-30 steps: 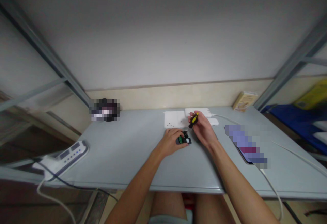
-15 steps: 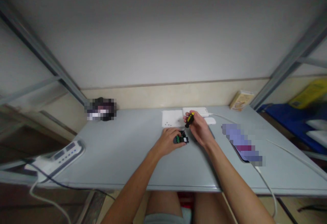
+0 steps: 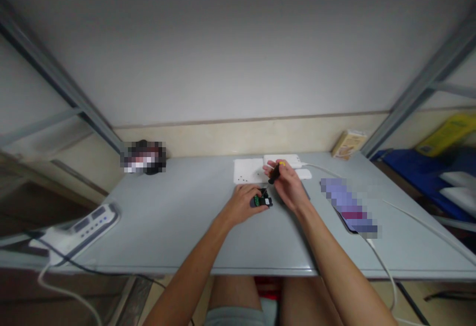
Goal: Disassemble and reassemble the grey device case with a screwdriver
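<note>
My left hand point(image 3: 243, 203) is closed around a small black device point(image 3: 266, 201) with a green circuit board showing, and steadies it on the grey table. Over it, my right hand point(image 3: 288, 182) grips a black and yellow screwdriver point(image 3: 274, 173). The screwdriver slants down to the left, its thin shaft reaching into the device. Exactly where the tip touches is too small to make out. Just behind both hands lies a white sheet point(image 3: 245, 170) with several tiny dark bits on it, perhaps screws.
A white power bank-like block point(image 3: 288, 160) with a cable sits behind my right hand. A phone point(image 3: 347, 207) lies at the right, a small box point(image 3: 348, 144) at the back right. A white power strip point(image 3: 82, 232) rests at the left edge; a blurred dark object point(image 3: 145, 157) stands back left.
The screwdriver has turned in my right hand, with less yellow showing now. My left hand keeps its hold on the device. The whole view has shifted slightly.
</note>
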`<state>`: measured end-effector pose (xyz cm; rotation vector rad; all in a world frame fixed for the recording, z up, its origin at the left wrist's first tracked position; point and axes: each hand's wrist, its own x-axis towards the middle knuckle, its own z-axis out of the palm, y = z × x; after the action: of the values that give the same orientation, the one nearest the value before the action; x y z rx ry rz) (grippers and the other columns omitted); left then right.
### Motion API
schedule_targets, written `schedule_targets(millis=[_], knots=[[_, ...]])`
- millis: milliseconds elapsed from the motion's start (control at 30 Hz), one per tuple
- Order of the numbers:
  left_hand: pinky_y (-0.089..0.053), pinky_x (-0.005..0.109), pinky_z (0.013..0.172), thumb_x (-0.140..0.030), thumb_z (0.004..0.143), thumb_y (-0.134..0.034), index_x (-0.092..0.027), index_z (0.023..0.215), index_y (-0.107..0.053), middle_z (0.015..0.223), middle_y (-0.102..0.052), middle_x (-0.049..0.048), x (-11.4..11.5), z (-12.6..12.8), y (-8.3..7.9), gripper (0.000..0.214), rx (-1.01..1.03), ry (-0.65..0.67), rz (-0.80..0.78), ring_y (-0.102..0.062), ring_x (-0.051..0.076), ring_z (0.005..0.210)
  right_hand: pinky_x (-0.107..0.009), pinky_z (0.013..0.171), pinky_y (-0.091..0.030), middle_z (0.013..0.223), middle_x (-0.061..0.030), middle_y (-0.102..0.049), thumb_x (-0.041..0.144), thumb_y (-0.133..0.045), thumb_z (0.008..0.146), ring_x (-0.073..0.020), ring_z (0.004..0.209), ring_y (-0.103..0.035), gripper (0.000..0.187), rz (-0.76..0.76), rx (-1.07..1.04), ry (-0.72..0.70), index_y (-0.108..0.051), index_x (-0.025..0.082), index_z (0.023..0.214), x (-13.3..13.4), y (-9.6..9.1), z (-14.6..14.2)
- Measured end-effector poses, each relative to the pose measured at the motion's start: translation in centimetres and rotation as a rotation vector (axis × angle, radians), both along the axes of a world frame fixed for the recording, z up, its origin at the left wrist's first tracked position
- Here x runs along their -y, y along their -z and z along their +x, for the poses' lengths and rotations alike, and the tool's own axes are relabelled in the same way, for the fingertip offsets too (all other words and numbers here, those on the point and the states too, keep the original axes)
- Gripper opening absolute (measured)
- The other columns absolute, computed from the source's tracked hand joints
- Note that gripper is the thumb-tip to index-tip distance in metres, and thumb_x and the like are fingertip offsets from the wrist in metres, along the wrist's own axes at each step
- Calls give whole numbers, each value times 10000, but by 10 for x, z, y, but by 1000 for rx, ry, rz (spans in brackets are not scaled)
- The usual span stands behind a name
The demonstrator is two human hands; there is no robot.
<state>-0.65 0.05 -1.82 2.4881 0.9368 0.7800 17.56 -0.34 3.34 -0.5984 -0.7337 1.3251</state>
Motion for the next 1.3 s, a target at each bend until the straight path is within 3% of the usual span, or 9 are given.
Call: schedule_targets(millis=[200,300,467,667,767,900,1033,1133,1300], knots=[[-421,409,1050,-420,845,-770,-209,982,-656,1214,-700,72,0,0,1,276,7,-7,-3,-618,244,1185,-227,532,-438,616,78,-408,563,-756,809,-92,499,-420,336,17,8,18,-583,300,928,-1,-2,-2],[-419,406,1049,-411,844,-773,-209,982,-657,1210,-702,68,0,0,0,271,2,-9,-13,-618,238,1181,-262,584,-477,682,45,-501,620,-684,834,-116,580,-505,369,-12,-3,6,-629,296,1000,-1,-4,-3],[-417,409,1048,-411,845,-773,-208,976,-651,1207,-703,70,1,0,-2,270,2,-7,-12,-611,242,1195,-304,740,-513,935,4,-671,470,-873,688,-155,800,-632,375,-9,30,20,-636,281,908,3,-5,-1],[-424,401,1041,-433,854,-759,-209,965,-652,1216,-699,70,1,1,-2,272,-7,-10,-11,-615,239,1185,-229,541,-421,619,76,-413,520,-790,790,-95,512,-419,321,22,11,13,-591,293,900,1,-5,-3],[-428,403,1039,-429,850,-764,-211,960,-659,1221,-696,71,1,1,-3,265,-12,-12,-17,-614,244,1184,-262,587,-461,700,42,-495,616,-692,829,-117,580,-485,373,-2,8,17,-632,290,1000,0,-5,-4],[-431,412,1046,-427,854,-759,-212,953,-671,1214,-698,77,2,1,-4,252,-7,-11,-13,-614,251,1183,-289,705,-499,906,0,-629,521,-820,737,-142,748,-593,368,-1,49,34,-640,270,936,0,-3,-3],[-431,408,1037,-425,853,-760,-212,955,-661,1207,-701,76,1,0,-3,256,-9,-7,-11,-618,249,1178,-241,603,-455,701,59,-515,441,-875,709,-108,602,-508,379,12,40,28,-569,290,875,2,-3,-3],[-428,403,1030,-420,853,-760,-213,956,-652,1192,-706,69,1,0,-4,255,-7,-1,-15,-624,245,1166,-243,526,-411,627,70,-396,564,-756,804,-107,514,-401,337,18,37,31,-595,304,946,2,-6,-5],[-425,391,1011,-409,844,-771,-211,970,-627,1123,-719,53,2,2,-5,276,4,-4,-30,-635,239,1124,-270,610,-461,771,23,-552,574,-749,792,-124,640,-516,355,-20,7,-5,-656,283,974,2,-7,-6]])
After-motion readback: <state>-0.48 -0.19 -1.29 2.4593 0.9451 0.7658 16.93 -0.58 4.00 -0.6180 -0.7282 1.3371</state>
